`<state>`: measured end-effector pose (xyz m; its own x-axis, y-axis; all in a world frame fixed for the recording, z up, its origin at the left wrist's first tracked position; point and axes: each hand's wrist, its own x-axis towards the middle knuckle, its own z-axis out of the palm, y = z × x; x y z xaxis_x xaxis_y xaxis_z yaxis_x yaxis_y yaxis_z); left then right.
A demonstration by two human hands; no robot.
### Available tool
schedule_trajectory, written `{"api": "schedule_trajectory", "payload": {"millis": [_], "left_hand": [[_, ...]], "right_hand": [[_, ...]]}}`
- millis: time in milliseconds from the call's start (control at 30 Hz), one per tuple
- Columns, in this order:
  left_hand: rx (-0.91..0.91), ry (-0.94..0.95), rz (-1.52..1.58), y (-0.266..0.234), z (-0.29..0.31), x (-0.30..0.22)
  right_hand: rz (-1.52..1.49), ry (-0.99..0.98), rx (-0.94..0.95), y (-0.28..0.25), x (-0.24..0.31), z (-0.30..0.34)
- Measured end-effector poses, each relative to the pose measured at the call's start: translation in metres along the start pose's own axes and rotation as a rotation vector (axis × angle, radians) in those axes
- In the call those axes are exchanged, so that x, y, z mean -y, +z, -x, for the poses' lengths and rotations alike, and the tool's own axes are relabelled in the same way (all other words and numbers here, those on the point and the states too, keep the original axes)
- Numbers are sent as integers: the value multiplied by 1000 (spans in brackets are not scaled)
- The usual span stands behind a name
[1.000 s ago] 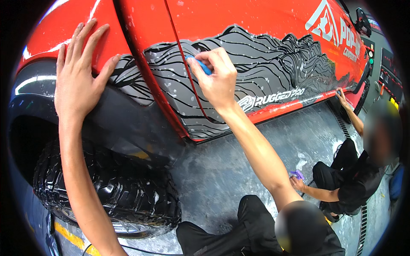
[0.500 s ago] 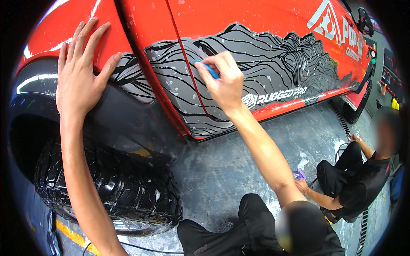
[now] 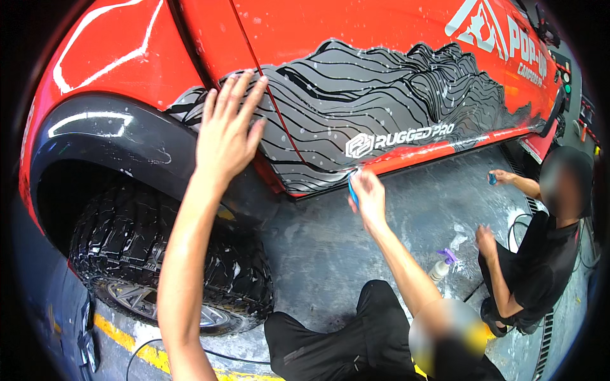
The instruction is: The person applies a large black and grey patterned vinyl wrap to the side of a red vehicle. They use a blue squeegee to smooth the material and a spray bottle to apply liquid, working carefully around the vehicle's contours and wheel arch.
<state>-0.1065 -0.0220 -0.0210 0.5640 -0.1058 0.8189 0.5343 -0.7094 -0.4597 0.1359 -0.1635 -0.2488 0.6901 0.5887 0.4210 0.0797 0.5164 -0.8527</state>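
Note:
My left hand [image 3: 222, 143] lies with its fingers spread on the red vehicle's side [image 3: 210, 32], its fingertips on the near end of a grey and black wavy-line decal [image 3: 372, 82]. A dark seam in the panel runs just right of those fingertips. Pinched in my right hand [image 3: 372, 198] is a small blue piece [image 3: 353, 189], which looks like a scraper. It is at the decal's bottom edge, by the red sill, below white lettering. Whitish drops or specks dot the decal. My fingers hide part of the blue piece.
A black wheel arch [image 3: 121, 136] and knobby tyre [image 3: 165, 254] stand at left. On the floor at right is a spray bottle [image 3: 440, 270] with a purple head. Beside it squats a co-worker in black [image 3: 540, 267], holding a small blue thing [image 3: 492, 179]. A cable [image 3: 235, 359] crosses the floor.
My left hand has moved right, from the fender onto the decal. My right hand has gone down with the blue scraper to the decal's lower edge. The co-worker's hand has left the spray bottle.

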Motion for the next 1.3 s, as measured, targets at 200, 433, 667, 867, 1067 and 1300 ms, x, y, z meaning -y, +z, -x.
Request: {"api": "schedule_trajectory", "payload": {"millis": [200, 433, 667, 867, 1067, 1300], "left_hand": [[45, -12, -157, 24, 5, -17], [110, 53, -173, 22, 22, -26], [86, 40, -234, 14, 4, -9], [60, 46, -220, 19, 5, -15], [36, 43, -217, 22, 12, -18], [67, -176, -66, 48, 68, -87]], "right_hand": [[80, 567, -2, -69, -69, 82], [51, 364, 162, -62, -57, 95], [253, -46, 171, -3, 32, 31], [380, -962, 75, 67, 114, -65], [534, -1338, -19, 103, 143, -136], [682, -1625, -161, 103, 116, -165]]}}
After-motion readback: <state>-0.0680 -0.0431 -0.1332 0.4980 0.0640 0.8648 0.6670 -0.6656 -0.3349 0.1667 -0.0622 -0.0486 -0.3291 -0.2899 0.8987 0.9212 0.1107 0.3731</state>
